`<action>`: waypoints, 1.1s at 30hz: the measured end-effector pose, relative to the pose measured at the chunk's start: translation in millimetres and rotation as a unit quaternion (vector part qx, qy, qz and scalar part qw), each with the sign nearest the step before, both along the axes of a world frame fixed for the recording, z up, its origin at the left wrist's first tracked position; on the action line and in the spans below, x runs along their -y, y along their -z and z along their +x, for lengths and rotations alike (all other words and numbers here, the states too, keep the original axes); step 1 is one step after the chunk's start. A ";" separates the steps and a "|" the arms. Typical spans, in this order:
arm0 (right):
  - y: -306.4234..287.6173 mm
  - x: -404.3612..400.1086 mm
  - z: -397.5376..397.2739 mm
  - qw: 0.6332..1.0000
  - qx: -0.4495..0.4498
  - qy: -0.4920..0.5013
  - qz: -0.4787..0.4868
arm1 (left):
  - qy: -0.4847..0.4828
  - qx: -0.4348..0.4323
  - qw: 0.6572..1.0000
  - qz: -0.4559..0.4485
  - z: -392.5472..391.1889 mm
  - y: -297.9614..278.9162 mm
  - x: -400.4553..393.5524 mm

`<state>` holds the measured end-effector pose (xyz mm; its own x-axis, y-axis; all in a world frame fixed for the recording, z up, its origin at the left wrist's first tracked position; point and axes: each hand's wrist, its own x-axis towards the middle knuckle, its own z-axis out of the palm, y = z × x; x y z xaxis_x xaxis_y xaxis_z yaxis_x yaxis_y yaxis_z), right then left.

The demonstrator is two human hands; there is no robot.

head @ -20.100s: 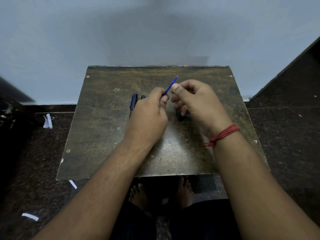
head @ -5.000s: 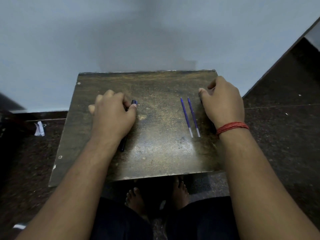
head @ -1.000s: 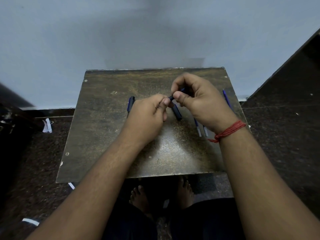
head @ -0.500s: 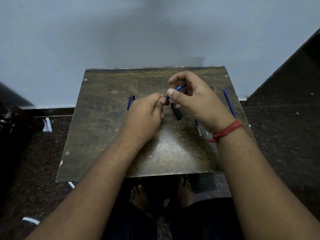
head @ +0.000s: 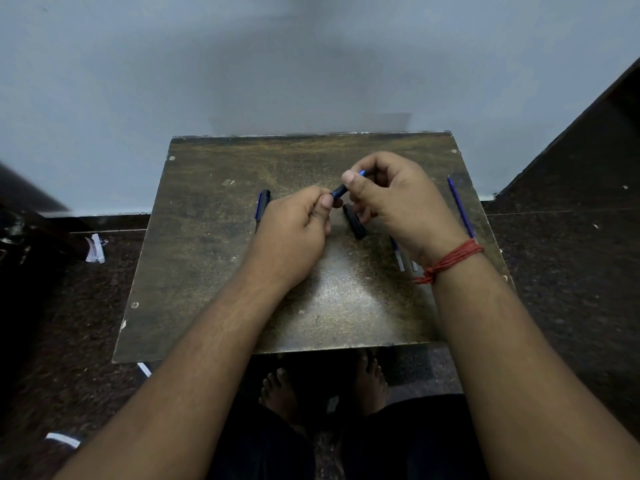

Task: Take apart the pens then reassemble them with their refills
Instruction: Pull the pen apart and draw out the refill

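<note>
My hands: left hand [head: 294, 233] and right hand [head: 398, 199] both pinching one pen [head: 340, 191]; blue refill now apparently sliding out. Surface [head: 207, 271]: cap [head: 354, 221], whole pen [head: 262, 206], loose refills [head: 460, 209]. Disassembly nearly finished.

A dark pen [head: 340, 191] held tilted, blue end up; another pen [head: 262, 208] lies left; a barrel [head: 354, 222] centre; refills [head: 460, 212] — thin, blue — right.

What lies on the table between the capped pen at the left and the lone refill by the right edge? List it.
Head view: between the capped pen and the lone refill lie a black pen piece and two refills, mostly hidden under the right hand.
</note>
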<state>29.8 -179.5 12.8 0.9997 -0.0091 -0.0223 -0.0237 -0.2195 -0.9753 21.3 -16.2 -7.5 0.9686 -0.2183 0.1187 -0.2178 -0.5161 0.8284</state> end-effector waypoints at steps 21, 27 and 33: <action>-1.6 -0.4 1.1 0.985 -0.002 0.022 0.169 | 0.010 0.026 0.999 0.024 0.2 -4.0 -0.3; -4.8 2.9 0.6 0.978 -0.005 0.008 0.209 | 0.006 0.024 0.999 0.021 0.7 -3.7 -0.6; -3.7 -0.3 -0.5 0.997 -0.012 0.039 0.064 | 0.005 0.028 0.999 0.024 0.9 -2.7 -0.1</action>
